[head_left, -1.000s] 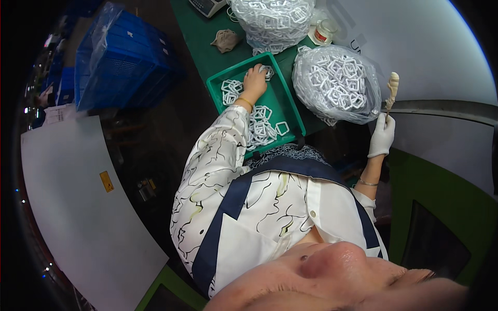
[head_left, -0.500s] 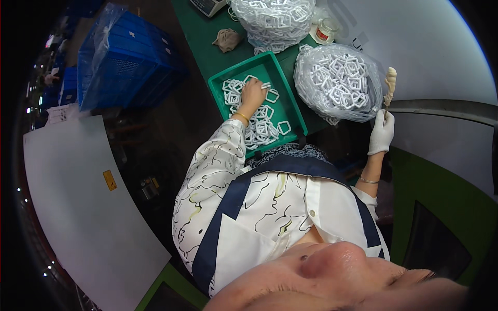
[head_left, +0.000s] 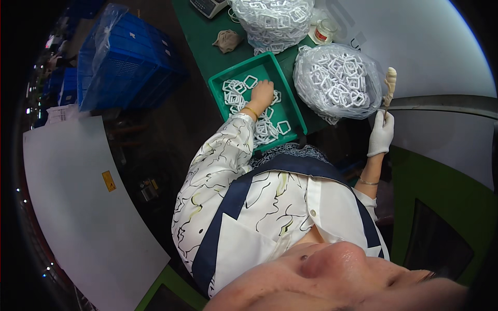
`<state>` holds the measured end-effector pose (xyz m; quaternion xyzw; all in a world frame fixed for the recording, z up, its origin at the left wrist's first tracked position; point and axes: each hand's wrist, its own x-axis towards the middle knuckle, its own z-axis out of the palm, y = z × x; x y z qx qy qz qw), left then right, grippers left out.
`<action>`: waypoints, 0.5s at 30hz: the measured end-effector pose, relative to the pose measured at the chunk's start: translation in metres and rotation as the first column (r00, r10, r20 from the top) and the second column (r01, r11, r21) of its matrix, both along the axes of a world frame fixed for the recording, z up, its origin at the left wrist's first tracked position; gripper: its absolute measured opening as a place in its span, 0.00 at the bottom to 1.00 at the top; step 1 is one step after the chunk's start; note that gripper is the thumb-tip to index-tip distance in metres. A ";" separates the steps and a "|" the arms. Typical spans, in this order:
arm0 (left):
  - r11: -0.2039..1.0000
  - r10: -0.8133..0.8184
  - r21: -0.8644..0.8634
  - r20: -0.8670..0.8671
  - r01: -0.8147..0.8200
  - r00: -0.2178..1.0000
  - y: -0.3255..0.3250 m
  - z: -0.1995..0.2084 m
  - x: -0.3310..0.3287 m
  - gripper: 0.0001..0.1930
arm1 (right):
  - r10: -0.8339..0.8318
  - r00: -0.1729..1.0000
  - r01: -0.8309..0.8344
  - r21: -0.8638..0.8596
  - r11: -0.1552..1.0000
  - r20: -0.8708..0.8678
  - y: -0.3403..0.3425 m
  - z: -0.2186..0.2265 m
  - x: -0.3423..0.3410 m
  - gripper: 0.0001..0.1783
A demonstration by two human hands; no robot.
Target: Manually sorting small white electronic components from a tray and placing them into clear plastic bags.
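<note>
A green plastic tray [head_left: 281,118] holds many loose white square-shaped rings [head_left: 265,132]. My bare left hand [head_left: 263,94], with a gold bangle at its wrist, reaches down into it among the rings. Its fingers curl downward, and whatever lies under them is hidden. Some rings [head_left: 277,97] lie right beside the hand. Off to the right, my right hand [head_left: 382,133] wears a white knitted glove. It is closed round the thin shaft of a stick-like tool [head_left: 390,82], whose thick, cream-coloured wrapped end points up.
Clear plastic bags full of white rings, one [head_left: 340,80] right of the tray and another [head_left: 275,23] behind it, rest on the green table [head_left: 205,44]. A glass jar [head_left: 326,31], a crumpled brown cloth [head_left: 226,41] and a scale [head_left: 208,6] stand there too. Blue crates [head_left: 132,65] are at left.
My left hand has shifted slightly right within the tray. The ring that showed at its fingertips is no longer visible there. My right hand stays put with the tool.
</note>
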<state>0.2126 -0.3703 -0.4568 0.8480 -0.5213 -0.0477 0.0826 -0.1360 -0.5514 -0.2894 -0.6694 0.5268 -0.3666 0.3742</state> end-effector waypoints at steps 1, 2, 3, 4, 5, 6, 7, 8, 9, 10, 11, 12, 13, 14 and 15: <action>1.000 -0.019 -0.009 -0.007 0.019 1.000 0.000 0.001 0.002 0.10 | -0.004 1.000 0.004 -0.006 1.000 0.017 0.000 0.001 -0.001 0.16; 0.999 -0.038 -0.017 -0.013 0.038 0.999 0.002 0.003 0.004 0.11 | -0.008 1.000 0.008 -0.009 1.000 0.017 0.001 0.003 -0.002 0.16; 0.999 -0.049 -0.021 -0.012 0.049 0.999 0.001 0.006 0.006 0.11 | -0.023 1.000 0.023 -0.013 1.000 -0.007 0.003 0.010 -0.001 0.15; 0.997 0.070 -0.004 -0.209 -0.072 0.975 0.004 0.011 0.008 0.11 | -0.038 0.999 0.038 -0.017 0.999 -0.032 0.005 0.015 0.000 0.15; 0.982 0.187 0.039 -0.394 -0.187 0.900 0.007 0.015 0.009 0.12 | -0.048 0.998 0.048 -0.020 0.999 -0.030 0.008 0.021 0.002 0.15; 0.950 0.277 0.019 -0.510 -0.312 0.815 0.010 0.023 0.010 0.11 | -0.070 0.997 0.068 -0.036 0.997 -0.038 0.012 0.026 0.006 0.15; 0.953 0.270 0.018 -0.508 -0.304 0.818 0.013 0.027 0.013 0.11 | -0.090 0.995 0.088 -0.051 0.995 -0.045 0.016 0.029 0.008 0.14; 0.916 0.169 -0.231 -0.518 -0.328 0.839 0.015 0.031 0.017 0.10 | -0.051 0.999 0.050 -0.087 0.995 -0.001 0.018 0.028 0.011 0.15; 0.815 0.076 -0.467 -0.501 -0.343 0.862 0.017 0.036 0.018 0.10 | -0.026 0.999 0.023 -0.090 0.996 -0.031 0.021 0.032 0.017 0.14; 0.798 0.041 -0.514 -0.473 -0.314 0.880 0.010 0.054 0.011 0.08 | 0.023 0.999 -0.027 -0.077 0.997 -0.046 0.028 0.039 0.024 0.14; 0.802 0.037 -0.510 -0.475 -0.310 0.879 0.001 0.071 0.002 0.08 | 0.073 0.996 -0.077 -0.064 0.995 -0.058 0.036 0.043 0.032 0.13; 0.760 -0.068 -0.551 -0.596 -0.346 0.800 -0.006 0.091 -0.008 0.08 | 0.173 0.982 -0.178 -0.075 0.981 -0.071 0.045 0.044 0.041 0.13; 0.715 -0.187 -0.583 -0.692 -0.386 0.697 -0.016 0.112 -0.019 0.08 | 0.264 0.961 -0.271 -0.089 0.958 -0.088 0.052 0.045 0.050 0.12; 0.717 -0.191 -0.583 -0.690 -0.381 0.698 -0.025 0.136 -0.035 0.08 | 0.348 0.936 -0.350 -0.041 0.936 -0.060 0.059 0.043 0.060 0.12; 0.703 -0.253 -0.606 -0.703 -0.372 0.665 -0.032 0.163 -0.054 0.08 | 0.427 0.904 -0.428 0.004 0.904 -0.028 0.067 0.041 0.070 0.11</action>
